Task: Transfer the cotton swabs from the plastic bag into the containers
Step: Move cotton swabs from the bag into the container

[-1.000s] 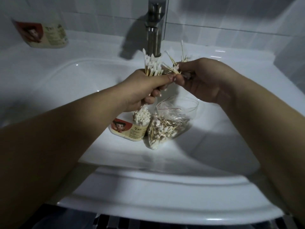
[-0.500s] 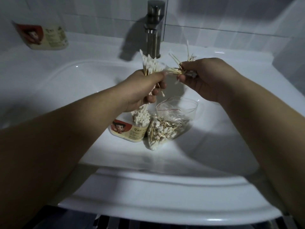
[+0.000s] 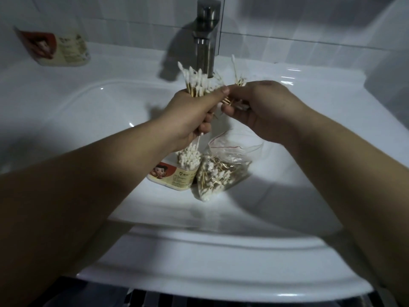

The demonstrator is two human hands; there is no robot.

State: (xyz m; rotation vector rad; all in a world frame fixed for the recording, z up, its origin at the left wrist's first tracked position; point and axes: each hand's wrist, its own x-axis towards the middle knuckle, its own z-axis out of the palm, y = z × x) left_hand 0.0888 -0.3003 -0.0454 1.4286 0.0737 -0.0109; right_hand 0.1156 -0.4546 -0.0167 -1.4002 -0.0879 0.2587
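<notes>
Fingers (image 3: pixel 204 127) of both hands meet above the sink (image 3: pixel 199 262), whose near rim fills the lower frame. At centre of the basin a container (image 3: pixel 174 176) stands packed with upright swabs (image 3: pixel 189 155), with a clear bag (image 3: pixel 223 171) of loose ones just right of it. Above them the left hand (image 3: pixel 192 114) grips a thick upright bundle (image 3: pixel 195 84). The right hand (image 3: pixel 265 107), touching its thumb, pinches a few splayed strays (image 3: pixel 238 82). Behind rises the faucet (image 3: pixel 207 41). A second container (image 3: pixel 57 47) sits on the worktop (image 3: pixel 132 60) at upper left.
</notes>
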